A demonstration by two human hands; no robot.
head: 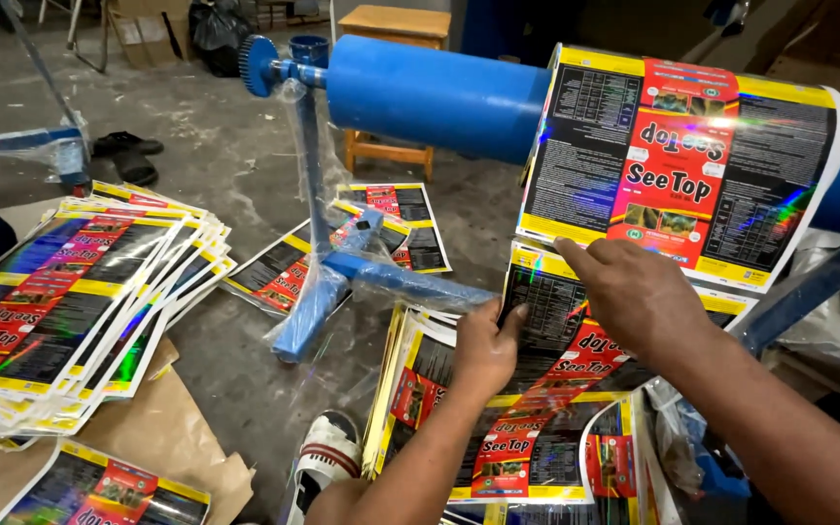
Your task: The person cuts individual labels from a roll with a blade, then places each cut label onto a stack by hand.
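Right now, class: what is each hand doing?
Left hand: shut on the label strip.
Right hand: open, resting flat on the label strip.

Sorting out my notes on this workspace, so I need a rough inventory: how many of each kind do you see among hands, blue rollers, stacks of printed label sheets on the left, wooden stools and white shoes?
Hands: 2, the left hand and the right hand, both on the label strip
Blue roller: 1
Stack of label sheets: 1
Wooden stool: 1
White shoe: 1
Total: 6
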